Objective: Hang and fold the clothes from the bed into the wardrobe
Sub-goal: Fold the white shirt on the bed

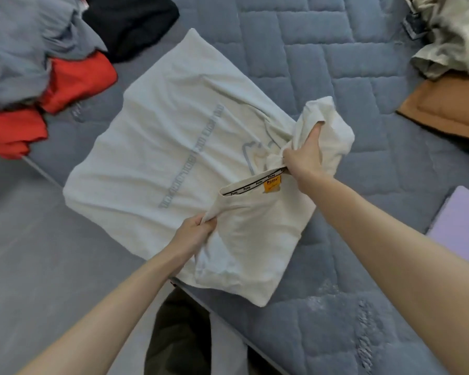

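Nearest me, at the bed's near edge, my left hand [198, 228] pinches the cream T-shirt [173, 131] at one side of its collar, fingers [209, 221] curled tight on a tuck of cloth. I judge that this grip anchors the shoulder line so the top of the shirt stays square while the other side is worked. The collar gapes open just beyond, showing its orange neck label [272, 183].

Further in, my right hand [306, 155] is closed around a bunched wad of the shirt's fabric, most likely a sleeve, lifted off the bed [336, 77]. It looks gathered up to be turned inward, so I take this for a fold in progress and not yet a finished one. The shirt's body lies spread flat toward the middle of the bed, its faint print showing through.

Toward the far left corner waits a heap: a red garment [79, 82], a grey garment [19, 44] and a black garment [130, 20]. Along the right edge sit a brown garment [450, 109] and a patterned garment [450, 36]. The wardrobe is out of view.
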